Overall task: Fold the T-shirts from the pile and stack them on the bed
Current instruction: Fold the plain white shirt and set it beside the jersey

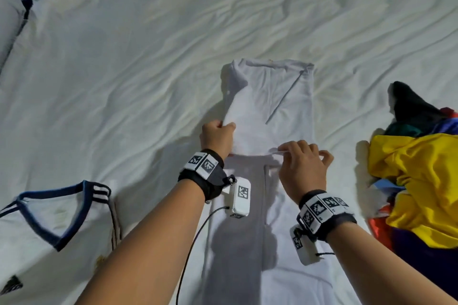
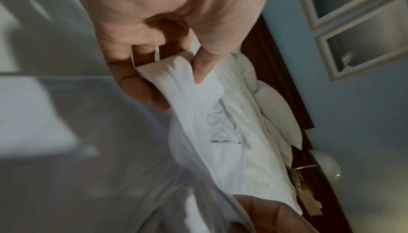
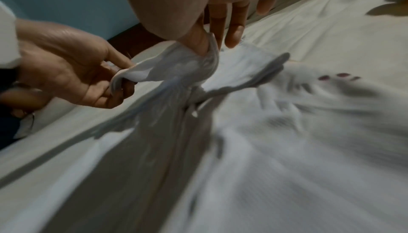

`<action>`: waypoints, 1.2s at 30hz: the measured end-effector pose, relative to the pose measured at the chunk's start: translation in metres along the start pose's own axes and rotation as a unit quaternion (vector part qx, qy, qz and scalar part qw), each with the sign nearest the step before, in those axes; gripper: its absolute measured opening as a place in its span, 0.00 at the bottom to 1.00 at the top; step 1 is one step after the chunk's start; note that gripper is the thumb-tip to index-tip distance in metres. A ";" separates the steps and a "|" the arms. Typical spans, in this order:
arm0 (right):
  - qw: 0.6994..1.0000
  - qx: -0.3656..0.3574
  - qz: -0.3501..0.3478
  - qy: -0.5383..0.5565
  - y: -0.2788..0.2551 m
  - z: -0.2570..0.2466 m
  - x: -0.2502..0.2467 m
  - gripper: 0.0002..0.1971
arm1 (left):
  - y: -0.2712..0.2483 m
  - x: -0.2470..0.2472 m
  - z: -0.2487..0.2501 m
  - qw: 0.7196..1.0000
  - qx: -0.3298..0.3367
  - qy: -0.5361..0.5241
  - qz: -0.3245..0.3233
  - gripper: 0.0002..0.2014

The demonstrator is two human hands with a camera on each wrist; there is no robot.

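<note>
White T-shirt (image 1: 270, 106) lies narrowed lengthwise mid-bed (image 1: 148, 44), far half doubling back toward person. Left hand (image 1: 218, 137) pinches folded edge at left corner; right hand (image 1: 303, 168) pinches it at right, other fingers loose. Step: crosswise fold. Next move likely calls for edges aligned, then laid flat. Unfolded pile (image 1: 416, 176) waits right; folded white jersey (image 1: 54, 225) left. No containers visible.

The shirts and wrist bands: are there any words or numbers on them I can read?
No readable words or numbers anywhere.
Wrist bands: black-and-white square code patterns only, no letters.
White jersey with navy collar: a dark striped logo at its lower edge, no legible letters.
White T-shirt being folded: small dark red marks in the right wrist view, too blurred to read.
</note>
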State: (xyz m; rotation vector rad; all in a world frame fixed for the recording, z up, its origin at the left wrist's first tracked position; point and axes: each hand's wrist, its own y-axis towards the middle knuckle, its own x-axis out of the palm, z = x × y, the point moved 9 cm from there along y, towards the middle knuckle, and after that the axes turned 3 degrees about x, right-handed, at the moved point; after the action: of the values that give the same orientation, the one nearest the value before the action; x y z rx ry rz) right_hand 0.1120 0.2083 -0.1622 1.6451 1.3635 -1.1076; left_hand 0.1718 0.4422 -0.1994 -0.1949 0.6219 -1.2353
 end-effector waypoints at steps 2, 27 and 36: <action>0.999 0.000 -0.038 -0.037 -0.006 0.009 0.013 0.12 | -0.005 0.002 -0.023 1.000 -0.014 0.019 -0.005 0.14; 0.988 -0.015 -0.139 -0.061 0.004 -0.001 0.104 0.42 | -0.019 0.056 0.008 0.679 0.449 0.575 -0.084 0.34; 0.987 -0.007 -0.147 -0.058 0.003 0.000 0.108 0.41 | 0.048 0.088 0.006 0.505 0.549 0.621 -0.240 0.36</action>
State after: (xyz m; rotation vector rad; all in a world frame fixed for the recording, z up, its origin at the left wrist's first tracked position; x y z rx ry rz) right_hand 0.1227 0.2470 -0.2622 1.3753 1.5667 -1.3367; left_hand 0.2309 0.3759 -0.2457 1.9249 0.8357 -1.9962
